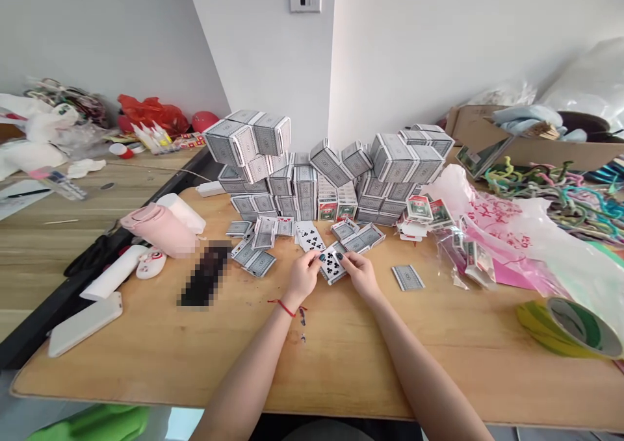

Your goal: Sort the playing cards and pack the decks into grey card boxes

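The left hand (303, 277) and the right hand (359, 275) met over a small bunch of playing cards (331, 265), pinching it from either side with the fingertips; neither hand was clenched or released, and the grip looked light; the cards were face up and slightly fanned, showing black clubs, and they lay at the middle of the frame, over the bench (341, 363); a red string bracelet (285, 308) circled the left wrist.

Just ahead of the hands lay a face-up club card (309, 236), with loose grey-backed cards (256, 258) scattered to its left and right; these lay directly beyond the hands, so any reach forward would pass over them; a single grey-backed card (407, 277) lay apart to the right.

Behind them rose stacked grey card packs (292, 182), built up in tiers across the top middle of the bench; to the right sat a crumpled pink-printed plastic bag (492, 226) and a roll of green and yellow tape (568, 327); tangled pipe cleaners (550, 194) lay beyond the bag, under a cardboard box (482, 129); on the left sat a pink pouch (158, 230) and a blurred dark oblong (205, 273), too pixelated to name.
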